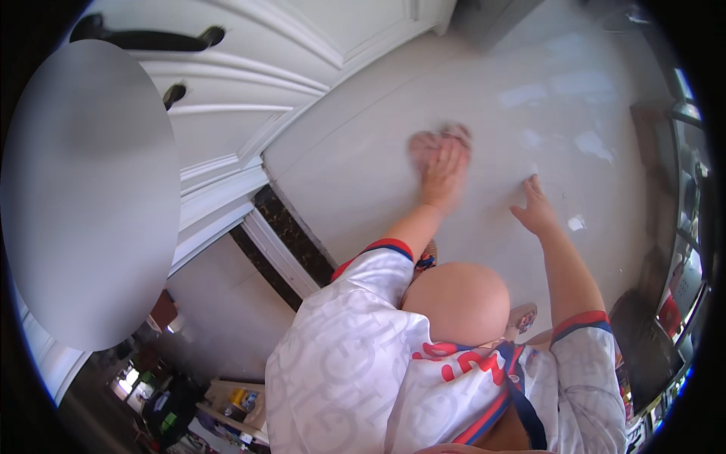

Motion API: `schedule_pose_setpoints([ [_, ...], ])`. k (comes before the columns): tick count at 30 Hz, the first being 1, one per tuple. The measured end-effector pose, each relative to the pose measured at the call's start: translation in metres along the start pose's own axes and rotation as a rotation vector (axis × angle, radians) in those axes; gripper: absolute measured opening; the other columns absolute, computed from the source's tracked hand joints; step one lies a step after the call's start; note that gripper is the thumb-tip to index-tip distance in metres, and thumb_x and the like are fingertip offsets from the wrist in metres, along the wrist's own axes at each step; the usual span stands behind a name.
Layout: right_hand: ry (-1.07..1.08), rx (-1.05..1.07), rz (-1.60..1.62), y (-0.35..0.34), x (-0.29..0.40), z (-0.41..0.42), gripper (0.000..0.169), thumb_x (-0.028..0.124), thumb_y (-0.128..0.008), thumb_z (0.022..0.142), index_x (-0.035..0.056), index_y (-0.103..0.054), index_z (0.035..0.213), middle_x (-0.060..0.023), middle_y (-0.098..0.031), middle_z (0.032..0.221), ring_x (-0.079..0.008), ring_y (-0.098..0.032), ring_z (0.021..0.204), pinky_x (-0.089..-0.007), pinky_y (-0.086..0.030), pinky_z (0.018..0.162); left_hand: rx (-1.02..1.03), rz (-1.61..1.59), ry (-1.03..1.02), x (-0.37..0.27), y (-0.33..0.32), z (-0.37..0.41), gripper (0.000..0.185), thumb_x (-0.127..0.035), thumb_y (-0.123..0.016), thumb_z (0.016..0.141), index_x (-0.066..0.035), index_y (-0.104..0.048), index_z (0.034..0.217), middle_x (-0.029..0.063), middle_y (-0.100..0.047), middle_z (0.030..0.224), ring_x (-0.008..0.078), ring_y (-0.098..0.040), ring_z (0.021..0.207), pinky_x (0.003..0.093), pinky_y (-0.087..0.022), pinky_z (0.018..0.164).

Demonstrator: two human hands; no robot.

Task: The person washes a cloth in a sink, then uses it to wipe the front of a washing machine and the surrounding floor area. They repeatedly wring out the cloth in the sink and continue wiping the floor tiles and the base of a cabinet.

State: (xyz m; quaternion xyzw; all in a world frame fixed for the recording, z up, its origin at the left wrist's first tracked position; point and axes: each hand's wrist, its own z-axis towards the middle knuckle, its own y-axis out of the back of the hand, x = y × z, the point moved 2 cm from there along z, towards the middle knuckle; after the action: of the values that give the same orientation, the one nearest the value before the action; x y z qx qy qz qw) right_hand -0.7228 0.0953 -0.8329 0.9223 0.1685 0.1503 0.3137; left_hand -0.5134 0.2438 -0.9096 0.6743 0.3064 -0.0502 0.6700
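Note:
My left hand [445, 176] presses flat on a crumpled pinkish-brown cloth [424, 146] that lies on the pale, glossy tiled floor [363, 198]. Cloth and hand are blurred, and the palm is hidden from above. To the right, my right hand [535, 207] is at the floor with thumb and fingers apart and nothing in it. Whether its fingertips touch the tile is hard to tell. A bare knee [456, 301] is between my arms, and a patterned shoe [523, 318] shows beside it.
White panelled doors [249, 74] with dark handles [164, 40] stand at the upper left. A dark marbled threshold strip [292, 227] crosses the doorway. Dark furniture [644, 340] lines the right side. Behind me at lower left is a wooden shelf [232, 391] holding several items.

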Motion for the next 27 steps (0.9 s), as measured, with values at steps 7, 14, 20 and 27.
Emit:
schedule_pose_setpoints([
  [7, -0.015, -0.037, 0.244, -0.017, -0.05, -0.017, 0.084, 0.032, -0.074, 0.089, 0.0011, -0.038, 0.157, -0.019, -0.029, 0.168, -0.0321, -0.035, 0.152, -0.0402, -0.037, 0.12, 0.312, -0.028, -0.189, 0.012, 0.013, -0.059, 0.055, -0.017, -0.048, 0.1, -0.007, -0.046, 0.154, 0.0155, -0.034, 0.167, 0.0322, -0.025, 0.157, 0.0534, -0.019, 0.127],
  [14, 0.005, -0.033, 0.119, -0.016, -0.047, -0.033, 0.079, 0.028, -0.073, 0.091, 0.001, -0.039, 0.157, -0.0183, -0.03, 0.168, -0.0322, -0.035, 0.152, -0.0398, -0.038, 0.12, -0.257, 0.267, 0.663, 0.224, 0.113, -0.137, 0.062, -0.031, -0.053, 0.101, -0.007, -0.043, 0.156, 0.0189, -0.027, 0.169, 0.0449, -0.019, 0.156, 0.0576, -0.014, 0.126],
  [20, 0.085, -0.057, 0.192, 0.007, -0.014, -0.014, 0.078, 0.032, -0.071, 0.093, 0.0054, -0.039, 0.158, -0.0145, -0.032, 0.168, -0.0314, -0.039, 0.15, -0.0404, -0.039, 0.119, -0.321, 0.212, 0.786, 0.216, 0.083, -0.184, 0.065, -0.036, -0.05, 0.102, -0.007, -0.04, 0.159, 0.0181, -0.025, 0.17, 0.0446, -0.015, 0.157, 0.059, -0.008, 0.126],
  [27, 0.031, -0.086, 0.241, 0.015, -0.019, -0.036, 0.075, 0.032, -0.069, 0.094, 0.0092, -0.039, 0.159, -0.0092, -0.033, 0.168, -0.0304, -0.042, 0.147, -0.0409, -0.042, 0.117, -0.123, 0.142, 0.51, 0.081, 0.017, -0.098, 0.065, -0.033, -0.053, 0.102, -0.003, -0.039, 0.158, 0.0185, -0.025, 0.17, 0.042, -0.014, 0.159, 0.0614, -0.008, 0.125],
])
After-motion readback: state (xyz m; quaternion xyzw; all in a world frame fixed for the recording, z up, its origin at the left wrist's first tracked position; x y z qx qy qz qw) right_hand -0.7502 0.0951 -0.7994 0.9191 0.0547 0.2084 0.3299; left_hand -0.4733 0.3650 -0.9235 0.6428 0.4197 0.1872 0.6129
